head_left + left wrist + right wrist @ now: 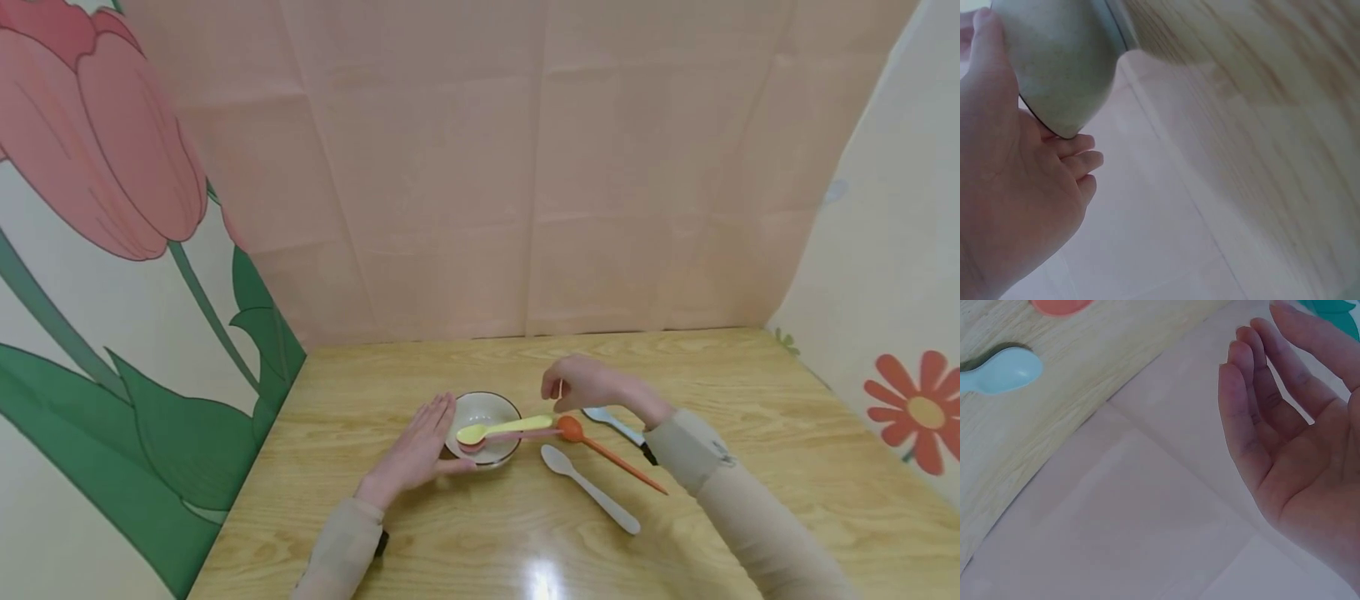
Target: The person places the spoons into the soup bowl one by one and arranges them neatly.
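Note:
A white bowl [480,407] with a dark rim stands on the table. My left hand [418,443] holds its near left side, thumb at the front and fingers along the left wall. The left wrist view shows the bowl's outer wall [1063,62] between that thumb and the fingers. Across the bowl lies a yellow spoon [517,426], its handle reaching over the right rim. Under it is a pink spoon [536,433], its head inside the bowl. My right hand [588,383] hovers just beyond the yellow handle's end, fingers loosely bent, palm bare in the right wrist view.
Right of the bowl lie an orange spoon [615,461], a white spoon [592,490] and a light blue spoon [613,422], the last partly behind my right sleeve. A pink cloth [487,192] hangs along the wooden table's [360,367] far edge.

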A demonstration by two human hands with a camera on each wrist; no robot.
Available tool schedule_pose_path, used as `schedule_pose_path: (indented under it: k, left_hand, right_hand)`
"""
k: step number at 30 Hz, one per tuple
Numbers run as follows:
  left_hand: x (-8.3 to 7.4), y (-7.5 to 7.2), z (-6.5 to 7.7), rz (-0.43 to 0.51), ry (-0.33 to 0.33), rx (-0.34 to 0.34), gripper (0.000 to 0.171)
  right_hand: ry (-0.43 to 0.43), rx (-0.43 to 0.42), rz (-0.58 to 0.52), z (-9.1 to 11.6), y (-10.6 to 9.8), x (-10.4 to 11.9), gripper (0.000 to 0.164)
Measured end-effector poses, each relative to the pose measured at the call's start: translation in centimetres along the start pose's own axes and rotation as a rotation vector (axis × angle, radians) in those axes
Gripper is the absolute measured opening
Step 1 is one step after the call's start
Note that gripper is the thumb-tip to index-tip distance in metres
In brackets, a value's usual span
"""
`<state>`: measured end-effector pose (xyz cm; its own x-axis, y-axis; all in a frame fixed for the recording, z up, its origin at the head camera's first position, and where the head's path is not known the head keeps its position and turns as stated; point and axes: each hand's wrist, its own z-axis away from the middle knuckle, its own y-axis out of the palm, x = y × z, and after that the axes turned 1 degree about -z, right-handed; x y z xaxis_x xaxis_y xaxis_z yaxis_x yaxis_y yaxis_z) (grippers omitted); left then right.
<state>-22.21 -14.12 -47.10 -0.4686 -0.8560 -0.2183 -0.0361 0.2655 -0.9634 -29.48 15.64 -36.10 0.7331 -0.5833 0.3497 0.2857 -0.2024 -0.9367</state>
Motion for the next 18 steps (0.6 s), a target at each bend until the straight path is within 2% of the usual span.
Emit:
schedule_pose_path:
  k: [12,18]
  left_hand:
    - [-0.1,-0.1,-0.1,-0.011,-0.022,0.036,0.113]
    - [-0.1,-0.2,0.0,0.001,-0.019,0.026,0.112]
  right_hand:
    - [0.010,-0.038,-0.028,2.0,-0.7,-1.7,0.014]
    - [0.005,-0.083,-0.014,3.0,-0.9,-2.5,0.014]
